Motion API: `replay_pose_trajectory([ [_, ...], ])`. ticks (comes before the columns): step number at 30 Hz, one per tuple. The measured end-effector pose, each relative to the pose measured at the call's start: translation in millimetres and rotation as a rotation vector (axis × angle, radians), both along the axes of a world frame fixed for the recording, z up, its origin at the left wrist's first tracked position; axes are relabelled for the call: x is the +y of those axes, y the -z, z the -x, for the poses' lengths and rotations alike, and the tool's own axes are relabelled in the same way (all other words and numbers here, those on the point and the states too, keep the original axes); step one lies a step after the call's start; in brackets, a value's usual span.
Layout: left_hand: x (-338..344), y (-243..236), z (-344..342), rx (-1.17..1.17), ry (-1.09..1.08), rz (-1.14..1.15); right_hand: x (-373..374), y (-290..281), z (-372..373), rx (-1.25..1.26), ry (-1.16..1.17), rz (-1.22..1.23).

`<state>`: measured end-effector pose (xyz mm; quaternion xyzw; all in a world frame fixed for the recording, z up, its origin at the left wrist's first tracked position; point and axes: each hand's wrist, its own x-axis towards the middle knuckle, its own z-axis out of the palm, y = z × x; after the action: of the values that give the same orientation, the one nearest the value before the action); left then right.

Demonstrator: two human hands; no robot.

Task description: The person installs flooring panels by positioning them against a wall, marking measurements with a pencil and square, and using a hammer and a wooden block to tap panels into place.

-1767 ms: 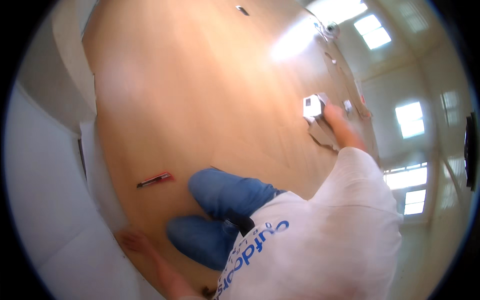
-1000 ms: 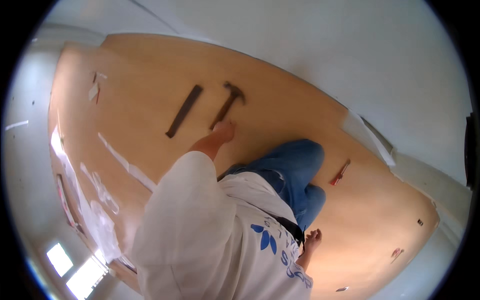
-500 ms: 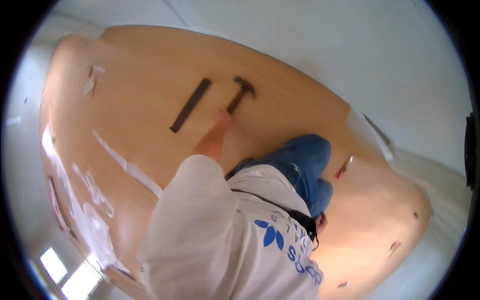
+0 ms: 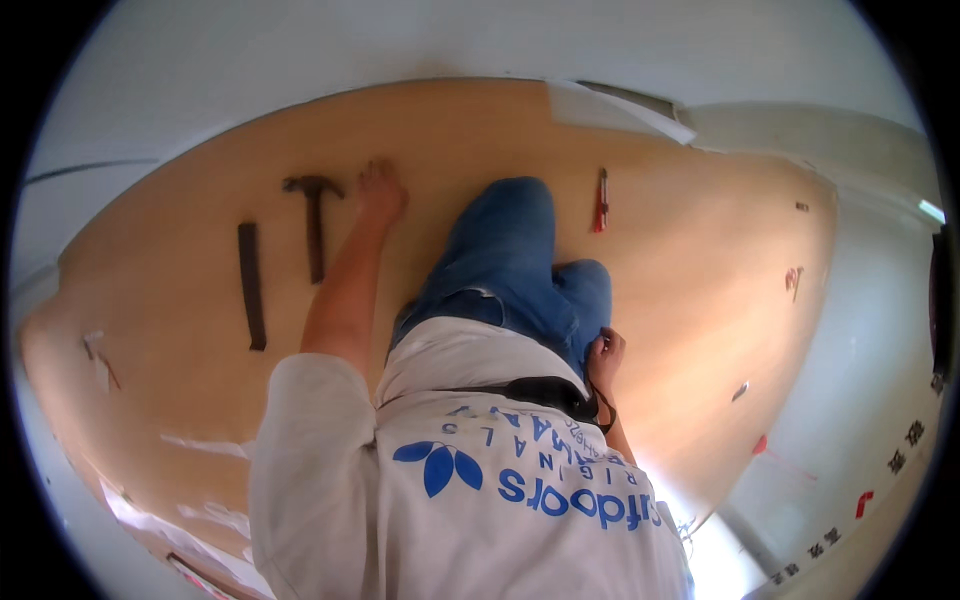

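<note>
Hammer [image 4: 315,228] lies just left of our nearer left hand [image 4: 384,192], head toward the floor [image 4: 450,125]'s far edge; our fingers there sit loosely apart, empty. Can't tell our right hand [image 4: 606,358]'s grip.

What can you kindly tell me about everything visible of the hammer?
The hammer is a claw hammer with a dark, metal-looking head and a straight, dark brown handle that looks wooden. It lies flat on the tan floor, head away from the person, blunt face pointing left, curved claw right. It sits between a dark flat strip and the left hand. Neither of the hands grips it; whether the handle's end touches the left forearm is unclear.
</note>
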<state>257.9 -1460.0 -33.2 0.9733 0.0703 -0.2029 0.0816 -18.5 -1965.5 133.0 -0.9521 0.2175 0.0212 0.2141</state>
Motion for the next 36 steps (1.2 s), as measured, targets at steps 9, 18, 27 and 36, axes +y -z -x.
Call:
replay_pose_trajectory([
  [9, -79, 53, -82, 0.105, -0.086, 0.082, 5, -9, -8, 0.049, 0.176, 0.038],
  [18, -79, 43, -134, 0.161, 1.021, -0.180, 65, -77, -46, 0.112, 0.329, -0.034],
  [27, -76, 16, -159, 0.467, 1.493, -0.554, 93, -27, 102, -0.420, 1.398, -0.566],
  [36, -166, 3, -200, 0.706, 1.374, -0.180, 558, 119, 389, 0.806, 1.684, -0.673],
])
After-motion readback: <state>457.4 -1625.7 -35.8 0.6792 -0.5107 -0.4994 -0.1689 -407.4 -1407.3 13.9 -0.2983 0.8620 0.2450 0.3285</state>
